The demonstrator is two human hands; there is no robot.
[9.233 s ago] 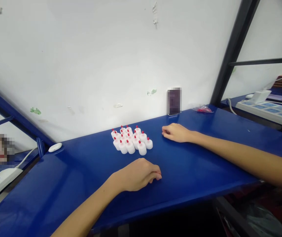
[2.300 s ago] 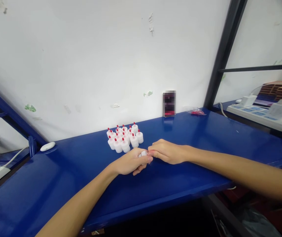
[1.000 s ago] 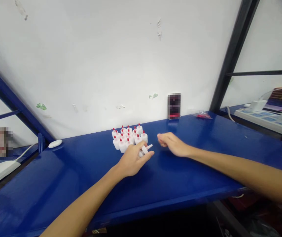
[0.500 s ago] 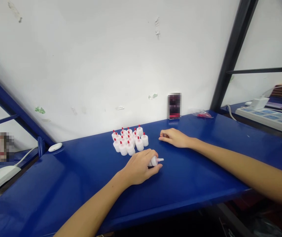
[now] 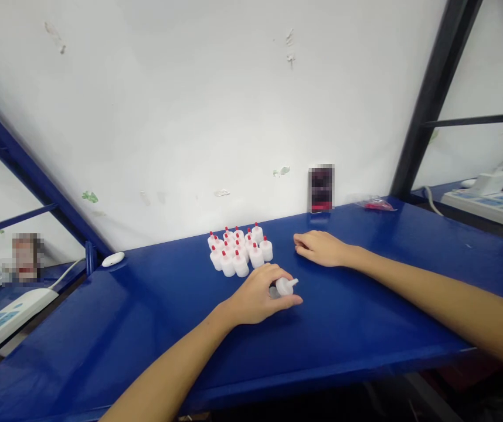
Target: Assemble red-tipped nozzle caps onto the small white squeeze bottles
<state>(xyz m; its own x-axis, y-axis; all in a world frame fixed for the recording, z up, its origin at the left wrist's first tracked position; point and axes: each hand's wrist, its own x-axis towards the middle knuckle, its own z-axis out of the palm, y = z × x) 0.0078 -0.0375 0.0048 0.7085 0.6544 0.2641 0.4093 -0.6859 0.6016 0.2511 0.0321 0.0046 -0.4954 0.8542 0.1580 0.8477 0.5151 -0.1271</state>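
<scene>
In the head view, my left hand (image 5: pixel 258 298) is closed around a small white squeeze bottle (image 5: pixel 284 286), thumb below and fingers above. Its bare, pointed nozzle has no red cap and tilts up to the right. Past that hand stands a tight cluster of white squeeze bottles (image 5: pixel 241 265), several in all, upright with red tips. My right hand (image 5: pixel 320 248) lies on the blue table, right of the cluster, with its fingers curled in. Whatever those fingers may hold is hidden.
The blue table (image 5: pixel 155 328) meets a white wall. At the back stand a blurred dark box (image 5: pixel 320 190) and a clear bag with red pieces (image 5: pixel 378 204). A white oval object (image 5: pixel 113 259) lies at the left edge. Power strips (image 5: pixel 493 205) lie beyond the right metal post (image 5: pixel 430 99).
The bottle in my left hand has turned, its nozzle now tilting upward instead of pointing level to the right. My right hand stays curled on the table. The whole view has shifted slightly.
</scene>
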